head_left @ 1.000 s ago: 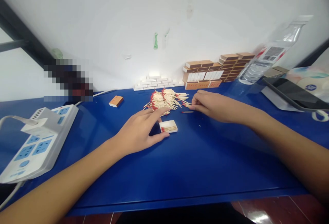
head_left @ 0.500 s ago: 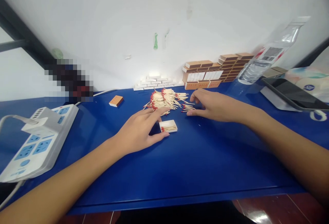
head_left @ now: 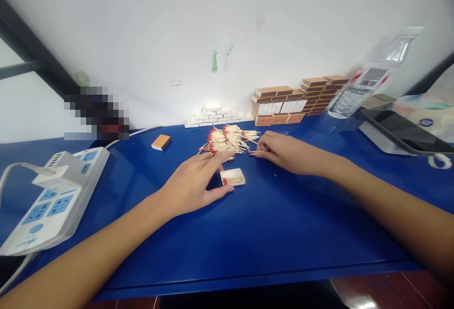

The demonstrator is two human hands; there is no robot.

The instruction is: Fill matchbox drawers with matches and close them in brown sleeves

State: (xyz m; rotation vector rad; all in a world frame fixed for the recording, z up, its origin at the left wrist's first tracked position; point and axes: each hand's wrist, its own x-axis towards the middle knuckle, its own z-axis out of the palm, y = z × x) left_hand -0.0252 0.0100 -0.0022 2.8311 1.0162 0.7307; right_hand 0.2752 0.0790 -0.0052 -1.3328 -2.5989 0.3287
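Wall (head_left: 159,39) is filling the back of your view. Blue surface (head_left: 248,242) is running along its foot, carrying everything here. White power strip (head_left: 60,209) is lying at your far left, with a white adapter plugged in. Clear bottle (head_left: 374,75) is standing to the right, by the wall. Brown matchbox stack (head_left: 315,96) is sitting between the bottle and the low white stack (head_left: 214,117), both stacks lining the wall.

Your left hand (head_left: 196,179) is resting palm-down by the open tray. Its fingers are spreading open, index reaching over the near edge of the pile, thumb lying at the tray's near side. Can't tell how firmly the thumb is pressing. Your right hand (head_left: 289,153) is working at the right of the pile; thumb and index fingers are closing on a few matches (head_left: 263,147), partly hidden by the hand. Phone (head_left: 407,131) is lying at the far right, propped on a white box (head_left: 379,138).

Match pile (head_left: 227,139) is lying mid-surface in front of the white stack, red heads mostly facing left. Open tray (head_left: 232,173) is sitting just in front of it, between your hands, holding some matches, heads left. Orange matchbox (head_left: 161,142) is lying on its own, left of the pile. Loose matches (head_left: 252,154) are poking out at your right fingertips.
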